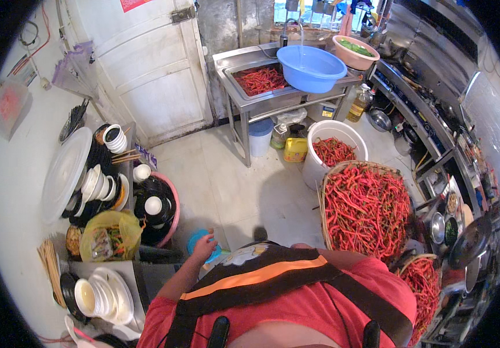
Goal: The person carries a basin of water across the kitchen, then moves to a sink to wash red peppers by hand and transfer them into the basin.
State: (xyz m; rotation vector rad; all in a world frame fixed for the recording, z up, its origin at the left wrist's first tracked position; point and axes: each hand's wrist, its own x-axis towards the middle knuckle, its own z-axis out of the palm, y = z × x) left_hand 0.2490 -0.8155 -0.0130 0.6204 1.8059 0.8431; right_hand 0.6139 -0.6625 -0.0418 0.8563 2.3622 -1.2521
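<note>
My left hand [206, 245] hangs at my side with its fingers loosely curled and slightly apart. Behind it shows a bright blue plastic object [197, 238], partly covered by the hand; nothing is seen in its grasp. Of my right hand [301, 246] only a small patch of skin shows above the apron's edge, and the rest is hidden. To my right stands a large woven basket heaped with red chilli peppers [365, 209]. A white plastic bucket [311, 167] with more chillies is just beyond it.
Water runs from a faucet [301, 30] into a blue basin [315, 80] on the steel sink [241, 100], where chillies also lie. A pink tub [174, 195] of dark dishes and stacked white bowls [91, 300] are on the left. A cooking range [415, 108] lines the right.
</note>
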